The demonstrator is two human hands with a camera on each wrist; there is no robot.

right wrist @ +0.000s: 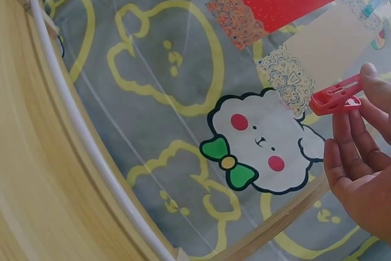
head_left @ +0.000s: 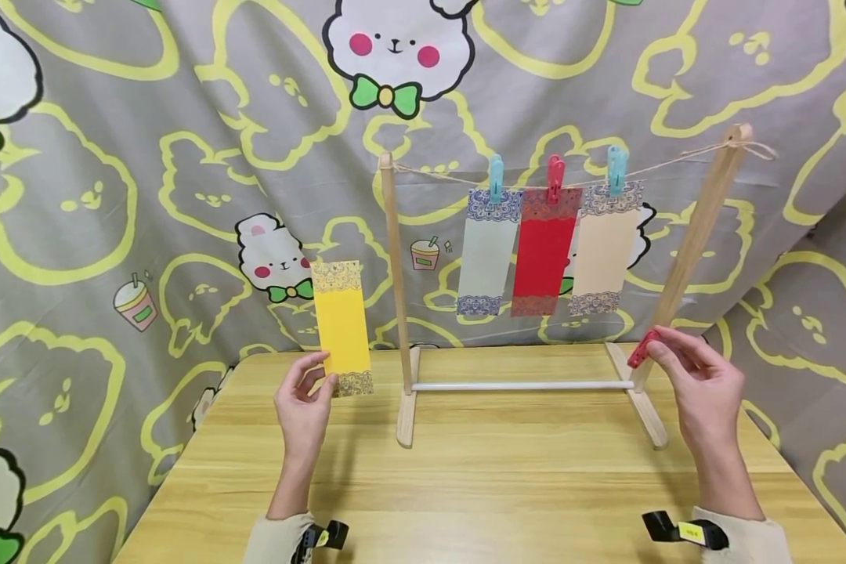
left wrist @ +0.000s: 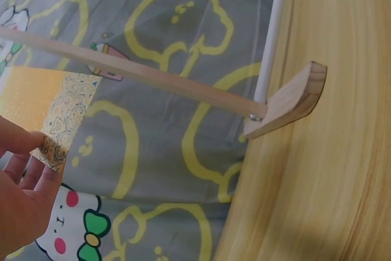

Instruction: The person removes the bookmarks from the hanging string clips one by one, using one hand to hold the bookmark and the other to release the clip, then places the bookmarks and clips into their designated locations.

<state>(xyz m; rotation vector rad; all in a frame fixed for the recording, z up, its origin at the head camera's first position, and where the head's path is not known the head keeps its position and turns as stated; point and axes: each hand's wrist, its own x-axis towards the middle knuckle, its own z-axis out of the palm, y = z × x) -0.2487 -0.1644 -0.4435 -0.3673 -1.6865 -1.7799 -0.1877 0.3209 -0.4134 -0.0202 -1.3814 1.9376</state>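
Yellow card (head_left: 343, 329) is suspended in the air to the left of the wooden rack (head_left: 397, 274), apart from it, near upright with a slight tilt; a patterned band runs across its top and another across its bottom. The left hand (head_left: 305, 398) has its grip closed upon the card at the lower left edge, thumb in front and fingers behind. The right hand (head_left: 705, 384) has its grip closed upon a loose red peg (head_left: 644, 349), pinched between thumb and fingers, before the lower part of the right post (head_left: 700, 235); whether peg and post touch cannot be told. A string (head_left: 677, 159) spans the tops of the 2 posts, sagging slightly. It carries 3 hanging cards, each secured by 1 peg at its top: a pale grey card (head_left: 488, 254) under a blue peg (head_left: 496, 178), a red card (head_left: 544, 254) under a red peg, and a cream card (head_left: 606, 251) under a blue peg. A white rod (head_left: 522, 385) joins the posts low down. The rack stands on the wooden worktop (head_left: 522, 470), before a grey curtain (head_left: 99, 227) printed with yellow outlines and white cartoon animals.
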